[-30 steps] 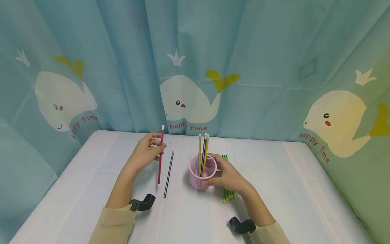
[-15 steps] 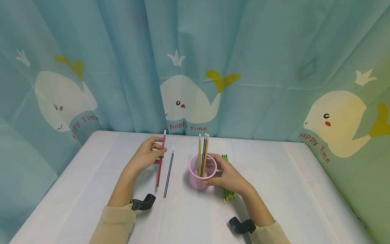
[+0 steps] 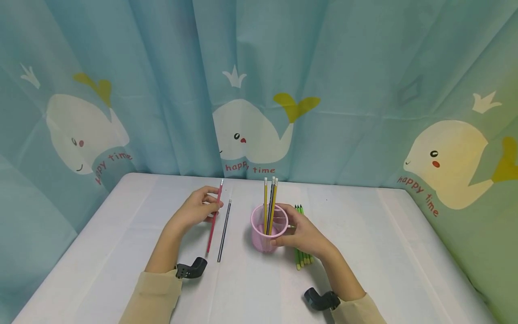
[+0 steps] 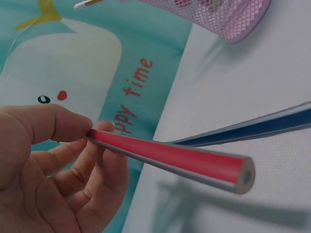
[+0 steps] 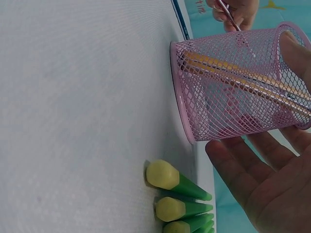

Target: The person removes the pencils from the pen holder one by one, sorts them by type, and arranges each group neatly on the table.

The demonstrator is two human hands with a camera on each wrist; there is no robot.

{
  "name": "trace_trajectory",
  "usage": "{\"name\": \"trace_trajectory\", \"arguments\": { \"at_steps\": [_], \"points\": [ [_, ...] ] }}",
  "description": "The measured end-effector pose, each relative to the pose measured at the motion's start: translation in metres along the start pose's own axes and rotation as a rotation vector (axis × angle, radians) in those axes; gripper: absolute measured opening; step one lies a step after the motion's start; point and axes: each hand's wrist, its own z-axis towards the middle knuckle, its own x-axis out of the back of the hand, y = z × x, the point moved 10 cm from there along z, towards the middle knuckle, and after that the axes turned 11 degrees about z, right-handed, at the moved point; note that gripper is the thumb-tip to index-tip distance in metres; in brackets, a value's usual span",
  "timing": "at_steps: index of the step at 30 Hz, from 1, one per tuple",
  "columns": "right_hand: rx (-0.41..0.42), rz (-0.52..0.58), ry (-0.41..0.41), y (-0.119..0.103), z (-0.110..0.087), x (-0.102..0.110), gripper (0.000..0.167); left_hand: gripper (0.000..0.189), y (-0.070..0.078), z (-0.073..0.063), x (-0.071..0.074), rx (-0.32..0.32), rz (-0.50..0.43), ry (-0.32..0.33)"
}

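A red pencil (image 3: 212,227) with a white-tipped upper end is pinched between the thumb and fingers of my left hand (image 3: 196,209). It slants over the table; the left wrist view shows its unsharpened end (image 4: 247,174) toward the camera. Beside it lies a dark striped pencil (image 3: 224,231), apart from the hand. My right hand (image 3: 304,234) grips the pink mesh pen cup (image 3: 259,239) from the right, thumb at the rim. Yellow pencils (image 3: 265,198) and a dark one stand in the cup, leaning slightly. The cup is upright on the table.
Several green pencils (image 3: 299,257) lie side by side just right of the cup, partly under my right hand. A blue-green curtain (image 3: 356,144) with whale prints hangs behind the white table (image 3: 376,252).
My left hand has lowered the red pencil a little, and its lower end has come nearer to me. The right hand and the cup have stayed in place.
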Motion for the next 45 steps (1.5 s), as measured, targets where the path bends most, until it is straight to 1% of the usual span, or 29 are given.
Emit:
{"name": "trace_trajectory", "arguments": {
  "at_steps": [8,18,22,28,36,40,45],
  "points": [
    [0.009,-0.004,0.001,-0.001,0.001,0.0,0.084,0.046,-0.009,0.003,-0.005,0.026,0.011,-0.015],
    [0.007,-0.012,0.001,0.0,0.001,0.001,0.084,0.047,-0.016,0.005,-0.008,0.043,0.054,-0.026],
    [0.01,0.0,-0.004,0.001,0.002,0.001,0.084,0.047,-0.018,0.005,-0.01,0.059,0.068,-0.028],
    [0.003,0.003,0.004,0.0,0.001,0.001,0.084,0.046,-0.021,0.006,-0.011,0.06,0.077,-0.026],
    [0.0,-0.004,0.006,0.0,0.0,0.001,0.084,0.044,-0.028,0.01,-0.015,0.071,0.104,-0.035],
    [0.005,-0.006,0.004,-0.001,0.0,0.001,0.085,0.043,-0.031,0.01,-0.017,0.086,0.126,-0.041],
    [0.01,-0.014,0.004,-0.001,0.001,0.001,0.085,0.043,-0.034,0.01,-0.017,0.114,0.148,-0.031]
  ]
}}
